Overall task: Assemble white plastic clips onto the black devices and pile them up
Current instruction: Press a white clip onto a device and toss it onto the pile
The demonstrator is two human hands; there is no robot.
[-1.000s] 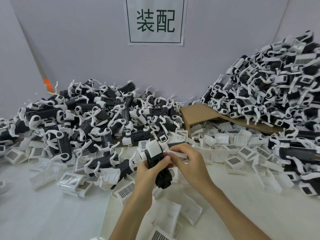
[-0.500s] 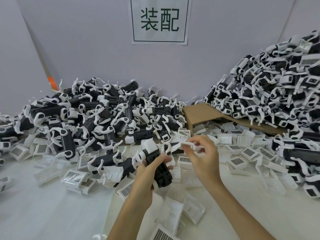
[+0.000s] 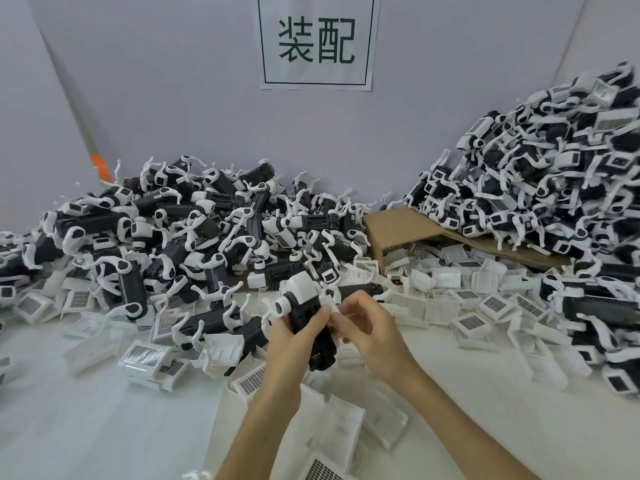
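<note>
Tabletop [image 3: 104, 427] — clip [image 3: 335, 307] back (against device [image 3: 304, 318])

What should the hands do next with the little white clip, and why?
Probably press the white clip onto the black device: the right hand pinches it at the device's side, while the left hand grips the device.

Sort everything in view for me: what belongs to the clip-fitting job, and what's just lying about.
In the job: black device in the left hand; white clip pinched by the right hand; loose clips on the table; left device pile; right device pile.
Lying about: cardboard sheet; wall sign; orange tape.
</note>
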